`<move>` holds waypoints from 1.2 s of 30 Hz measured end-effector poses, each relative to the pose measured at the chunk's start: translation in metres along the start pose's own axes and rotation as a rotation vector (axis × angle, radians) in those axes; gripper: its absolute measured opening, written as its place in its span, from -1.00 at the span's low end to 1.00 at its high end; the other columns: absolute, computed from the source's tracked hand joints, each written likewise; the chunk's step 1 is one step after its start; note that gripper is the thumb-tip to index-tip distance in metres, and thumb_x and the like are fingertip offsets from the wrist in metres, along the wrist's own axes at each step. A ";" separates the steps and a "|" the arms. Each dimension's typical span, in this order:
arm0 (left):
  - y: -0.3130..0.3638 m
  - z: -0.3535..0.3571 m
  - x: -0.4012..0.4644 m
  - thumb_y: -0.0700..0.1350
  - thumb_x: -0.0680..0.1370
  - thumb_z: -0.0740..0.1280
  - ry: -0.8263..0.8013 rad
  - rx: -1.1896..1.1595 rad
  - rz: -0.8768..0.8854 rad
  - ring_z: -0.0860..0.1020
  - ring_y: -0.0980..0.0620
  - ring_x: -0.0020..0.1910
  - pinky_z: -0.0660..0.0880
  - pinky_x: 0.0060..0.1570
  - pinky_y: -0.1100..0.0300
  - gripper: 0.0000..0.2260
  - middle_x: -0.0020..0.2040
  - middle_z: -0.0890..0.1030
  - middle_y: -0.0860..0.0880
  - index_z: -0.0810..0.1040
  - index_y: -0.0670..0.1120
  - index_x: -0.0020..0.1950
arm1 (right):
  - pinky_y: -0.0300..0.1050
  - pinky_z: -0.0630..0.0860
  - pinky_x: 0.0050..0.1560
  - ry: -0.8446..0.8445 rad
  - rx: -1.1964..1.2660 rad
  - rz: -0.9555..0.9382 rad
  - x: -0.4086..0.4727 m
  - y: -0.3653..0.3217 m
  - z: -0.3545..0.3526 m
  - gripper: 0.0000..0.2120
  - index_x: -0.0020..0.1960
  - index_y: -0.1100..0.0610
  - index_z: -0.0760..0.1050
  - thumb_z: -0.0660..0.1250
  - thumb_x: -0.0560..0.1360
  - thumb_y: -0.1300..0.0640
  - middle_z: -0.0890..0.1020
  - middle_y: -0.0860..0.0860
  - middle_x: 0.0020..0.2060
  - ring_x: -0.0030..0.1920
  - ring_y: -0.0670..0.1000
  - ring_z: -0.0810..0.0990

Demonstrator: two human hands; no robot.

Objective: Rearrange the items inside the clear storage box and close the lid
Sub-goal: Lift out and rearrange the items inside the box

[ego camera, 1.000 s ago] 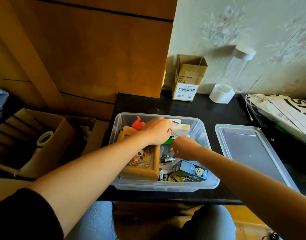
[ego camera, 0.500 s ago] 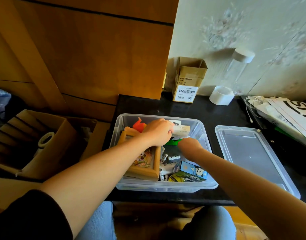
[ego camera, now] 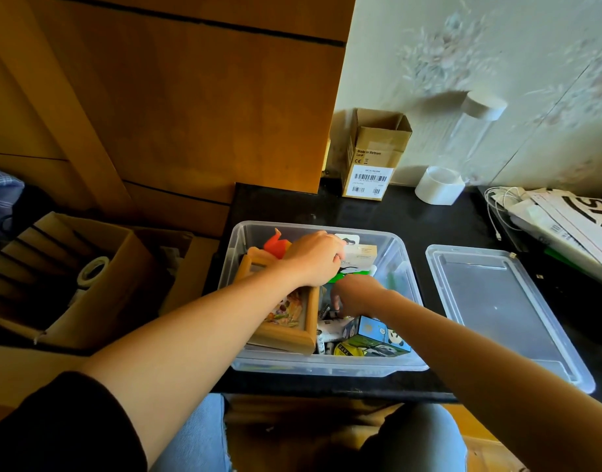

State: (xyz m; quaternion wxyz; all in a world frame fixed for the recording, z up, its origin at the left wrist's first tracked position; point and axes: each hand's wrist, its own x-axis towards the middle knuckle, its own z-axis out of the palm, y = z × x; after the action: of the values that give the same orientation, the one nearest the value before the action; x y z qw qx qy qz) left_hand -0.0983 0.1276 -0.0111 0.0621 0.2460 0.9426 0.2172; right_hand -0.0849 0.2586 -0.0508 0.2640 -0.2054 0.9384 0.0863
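The clear storage box (ego camera: 400, 264) stands open on the black worktop (ego camera: 378, 216), its lid (ego camera: 497, 308) lying flat just beside it to the right. Both hands reach inside the box. The left hand (ego camera: 313, 258) rests with curled fingers over a white carton (ego camera: 361, 255) at the rear; what its grip holds cannot be told. The right hand (ego camera: 355, 296) points down among small items at the centre, fingers curled; its grip cannot be told either. A wooden picture frame (ego camera: 286, 330) fills the left side under the left forearm. A panda-print box (ego camera: 381, 337) sits at the front right. A cardboard box (ego camera: 374, 161) and white tape roll (ego camera: 437, 185) stand against the wall.
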 end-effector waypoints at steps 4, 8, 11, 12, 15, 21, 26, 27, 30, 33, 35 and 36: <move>0.000 0.001 0.000 -0.17 0.59 0.16 -0.002 -0.002 -0.001 0.39 -0.03 0.29 0.38 0.18 0.13 -0.73 0.39 0.44 0.01 0.63 -0.10 0.13 | -0.07 0.51 -0.04 0.028 -0.100 0.024 0.001 0.002 0.003 -0.82 0.06 0.21 0.56 0.27 0.51 0.19 0.62 0.12 0.00 0.01 0.13 0.58; 0.000 0.003 0.001 -0.16 0.59 0.16 0.015 -0.003 -0.016 0.42 -0.03 0.26 0.40 0.15 0.12 -0.73 0.37 0.46 0.02 0.64 -0.07 0.12 | -0.10 0.51 0.02 0.057 -0.191 0.113 -0.004 0.014 0.007 -0.80 0.13 0.23 0.52 0.27 0.52 0.25 0.59 0.12 0.05 0.05 0.11 0.57; -0.002 0.005 0.001 -0.16 0.58 0.17 0.016 0.010 -0.013 0.43 -0.03 0.23 0.41 0.09 0.15 -0.75 0.35 0.48 0.00 0.64 -0.04 0.10 | -0.09 0.51 0.09 0.130 -0.196 0.205 -0.006 0.021 0.012 -0.72 0.24 0.21 0.47 0.27 0.54 0.24 0.57 0.13 0.11 0.10 0.10 0.56; -0.002 0.006 0.001 -0.16 0.58 0.18 0.017 0.008 -0.012 0.43 -0.03 0.24 0.40 0.08 0.16 -0.75 0.35 0.47 0.01 0.63 -0.05 0.10 | -0.09 0.51 0.09 0.149 -0.182 0.217 -0.005 0.021 0.014 -0.71 0.25 0.21 0.46 0.27 0.54 0.25 0.57 0.13 0.12 0.11 0.10 0.56; -0.003 0.006 0.002 -0.16 0.58 0.17 0.021 0.002 -0.002 0.41 -0.03 0.27 0.38 0.15 0.13 -0.74 0.38 0.46 0.03 0.65 -0.06 0.09 | -0.06 0.51 0.10 0.158 -0.131 0.219 -0.004 0.020 0.017 -0.71 0.25 0.21 0.46 0.27 0.54 0.25 0.57 0.15 0.13 0.12 0.12 0.57; -0.003 0.004 0.003 -0.16 0.58 0.17 -0.003 0.013 0.004 0.40 -0.04 0.27 0.37 0.17 0.10 -0.74 0.38 0.45 0.03 0.67 -0.06 0.03 | -0.09 0.51 0.10 0.206 -0.103 0.253 -0.003 0.022 0.013 -0.73 0.23 0.23 0.49 0.27 0.54 0.23 0.58 0.14 0.11 0.10 0.11 0.58; 0.000 -0.001 0.001 -0.16 0.58 0.15 -0.042 0.016 0.010 0.39 -0.06 0.29 0.34 0.21 0.10 -0.72 0.41 0.42 0.03 0.67 -0.08 0.03 | -0.08 0.52 0.09 0.223 -0.083 0.222 -0.004 0.020 0.008 -0.75 0.21 0.22 0.50 0.27 0.53 0.24 0.60 0.13 0.08 0.07 0.10 0.59; 0.000 -0.002 0.001 -0.16 0.58 0.15 -0.044 0.015 0.009 0.39 -0.06 0.29 0.34 0.21 0.10 -0.72 0.41 0.41 0.04 0.67 -0.08 0.03 | -0.07 0.53 0.08 0.216 -0.066 0.163 -0.003 0.019 0.007 -0.77 0.17 0.20 0.52 0.27 0.53 0.23 0.61 0.12 0.05 0.05 0.10 0.59; 0.001 -0.003 0.000 -0.15 0.59 0.15 -0.050 0.003 0.010 0.37 -0.06 0.32 0.31 0.26 0.10 -0.71 0.43 0.40 0.03 0.66 -0.09 0.08 | -0.06 0.55 0.06 0.151 0.011 -0.074 -0.003 0.010 0.005 -0.79 0.12 0.04 0.57 0.30 0.51 0.10 0.64 0.03 -0.01 0.01 0.06 0.59; 0.002 -0.003 0.000 -0.14 0.60 0.14 -0.063 0.001 -0.002 0.35 -0.06 0.35 0.31 0.27 0.10 -0.72 0.44 0.38 0.03 0.65 -0.09 0.11 | -0.05 0.57 0.04 0.092 -0.024 -0.189 -0.003 0.004 0.004 -0.71 0.19 -0.12 0.54 0.34 0.48 0.06 0.64 -0.02 0.03 0.02 0.02 0.58; 0.002 -0.003 0.000 -0.14 0.60 0.14 -0.070 0.003 -0.007 0.35 -0.06 0.34 0.32 0.25 0.11 -0.72 0.44 0.37 0.03 0.65 -0.10 0.11 | -0.06 0.57 0.02 0.079 -0.061 -0.207 -0.002 0.004 0.002 -0.72 0.19 -0.12 0.55 0.32 0.49 0.06 0.64 -0.03 0.04 0.02 0.03 0.58; 0.002 -0.003 0.000 -0.14 0.60 0.14 -0.071 0.005 -0.008 0.35 -0.06 0.34 0.32 0.24 0.11 -0.71 0.45 0.37 0.04 0.65 -0.10 0.10 | -0.06 0.57 0.02 0.077 -0.082 -0.204 -0.002 0.004 0.000 -0.74 0.17 -0.10 0.56 0.31 0.50 0.05 0.64 -0.02 0.04 0.02 0.04 0.58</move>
State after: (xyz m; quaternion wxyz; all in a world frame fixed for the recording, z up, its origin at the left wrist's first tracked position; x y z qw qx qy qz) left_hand -0.0980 0.1279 -0.0080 0.0956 0.2499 0.9413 0.2059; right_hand -0.0852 0.2627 -0.0499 0.2266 -0.3135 0.9178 0.0895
